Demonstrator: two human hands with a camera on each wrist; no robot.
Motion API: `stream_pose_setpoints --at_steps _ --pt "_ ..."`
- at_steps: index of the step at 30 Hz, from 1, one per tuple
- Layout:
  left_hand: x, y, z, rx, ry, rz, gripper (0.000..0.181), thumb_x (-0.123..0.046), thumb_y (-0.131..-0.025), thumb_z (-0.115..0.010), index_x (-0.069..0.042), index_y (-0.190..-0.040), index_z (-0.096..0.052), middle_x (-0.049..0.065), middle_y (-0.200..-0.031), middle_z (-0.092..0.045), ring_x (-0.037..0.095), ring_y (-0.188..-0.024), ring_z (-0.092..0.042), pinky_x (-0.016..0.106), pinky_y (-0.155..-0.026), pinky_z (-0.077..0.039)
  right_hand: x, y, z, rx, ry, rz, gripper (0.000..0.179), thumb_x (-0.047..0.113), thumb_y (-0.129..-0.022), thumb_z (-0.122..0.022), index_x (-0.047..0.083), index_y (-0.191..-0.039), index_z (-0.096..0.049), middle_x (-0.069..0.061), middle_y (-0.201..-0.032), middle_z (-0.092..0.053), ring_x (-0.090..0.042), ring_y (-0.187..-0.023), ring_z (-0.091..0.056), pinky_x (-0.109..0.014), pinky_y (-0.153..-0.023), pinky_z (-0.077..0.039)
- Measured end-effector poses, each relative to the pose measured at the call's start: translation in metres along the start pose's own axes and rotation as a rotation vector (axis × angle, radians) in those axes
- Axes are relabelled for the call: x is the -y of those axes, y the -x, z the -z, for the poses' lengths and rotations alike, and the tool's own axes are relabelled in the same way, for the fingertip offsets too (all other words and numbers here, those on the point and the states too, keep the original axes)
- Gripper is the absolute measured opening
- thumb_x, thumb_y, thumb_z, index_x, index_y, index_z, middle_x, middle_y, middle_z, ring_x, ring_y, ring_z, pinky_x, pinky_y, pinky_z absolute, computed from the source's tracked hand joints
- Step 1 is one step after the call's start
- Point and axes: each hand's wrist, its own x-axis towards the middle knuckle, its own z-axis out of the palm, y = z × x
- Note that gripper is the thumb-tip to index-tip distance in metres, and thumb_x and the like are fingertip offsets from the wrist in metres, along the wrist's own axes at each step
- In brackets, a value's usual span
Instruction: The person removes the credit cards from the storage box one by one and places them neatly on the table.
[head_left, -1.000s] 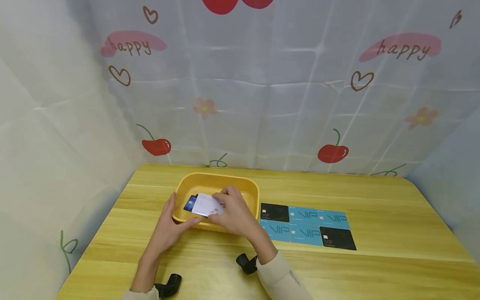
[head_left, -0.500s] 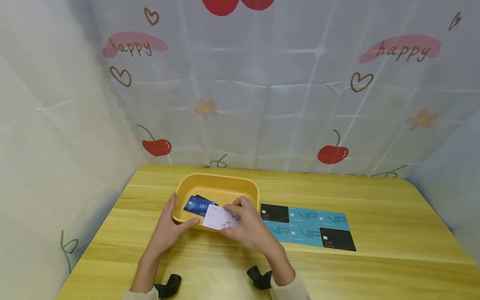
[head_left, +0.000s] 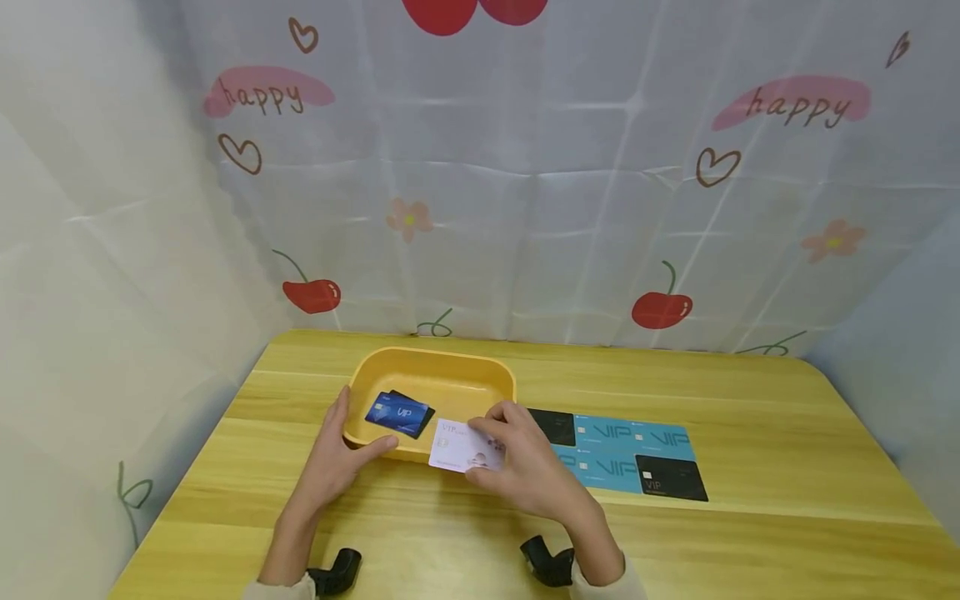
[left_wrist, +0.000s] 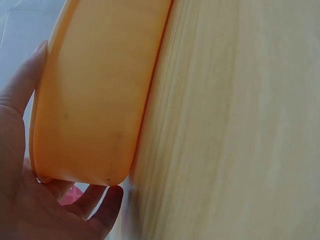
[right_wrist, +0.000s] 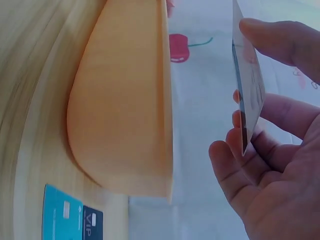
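Note:
My right hand [head_left: 536,471] pinches a white VIP card [head_left: 459,446] by its right end, thumb below and fingers above. The card is held over the front rim of a yellow plastic box [head_left: 480,367]; in the right wrist view the card [right_wrist: 247,75] shows nearly edge-on, apart from the box wall [right_wrist: 120,100]. My left hand [head_left: 330,462] holds the box at its front left corner, thumb on the front rim and fingers along the left side. Inside the box lies a blue VIP card [head_left: 397,412], overlapping a dark card [head_left: 426,421] under it.
Right of the box, black cards [head_left: 671,477] and teal cards [head_left: 611,469] lie in two rows edge to edge on the wooden table [head_left: 750,558]. My right hand covers part of them. A white printed curtain [head_left: 525,250] hangs behind the table.
The right hand has lifted the white card off the blue one and drawn it right and toward me, past the front rim. The blue card is now uncovered. The left hand has stayed.

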Motion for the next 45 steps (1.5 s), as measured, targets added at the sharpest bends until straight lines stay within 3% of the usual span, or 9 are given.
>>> stream_pose_setpoints --at_steps 9,21,30,45 --pt "-0.001 0.0 0.001 0.009 -0.004 0.012 0.116 -0.038 -0.083 -0.08 -0.007 -0.159 0.001 0.018 -0.163 -0.002 0.036 -0.148 -0.006 0.056 -0.116 -0.011 -0.017 0.017 0.011 0.021 0.062 0.009 0.045 0.022 -0.077 -0.085 0.008 -0.118 -0.07 0.006 -0.107 -0.051 -0.012 -0.098 -0.041 -0.03 -0.076 -0.043" --pt "0.0 0.0 0.0 0.009 0.009 0.014 0.115 -0.038 -0.084 -0.08 -0.008 -0.159 0.001 0.018 -0.162 -0.003 0.036 -0.147 -0.009 0.057 -0.116 -0.011 -0.037 0.027 0.032 0.086 0.094 0.003 0.045 0.02 -0.078 -0.085 0.009 -0.118 -0.069 0.006 -0.105 -0.052 -0.015 -0.091 -0.045 -0.03 -0.073 -0.042" --pt "0.0 -0.001 0.0 0.004 0.011 -0.012 0.115 -0.037 -0.083 -0.081 -0.006 -0.159 0.001 0.019 -0.162 -0.004 0.037 -0.147 -0.01 0.057 -0.115 -0.012 -0.042 0.035 0.034 0.141 0.139 -0.072 0.045 0.02 -0.075 -0.085 0.008 -0.116 -0.07 0.007 -0.101 -0.052 -0.014 -0.092 -0.045 -0.031 -0.073 -0.043" --pt "-0.002 0.0 0.0 0.011 0.005 0.002 0.115 -0.035 -0.084 -0.08 -0.006 -0.159 0.002 0.02 -0.162 -0.003 0.037 -0.147 -0.008 0.057 -0.115 -0.012 -0.057 0.045 0.037 0.213 0.157 -0.051 0.043 0.019 -0.076 -0.085 0.008 -0.114 -0.069 0.006 -0.1 -0.051 -0.015 -0.088 -0.044 -0.027 -0.069 -0.041"
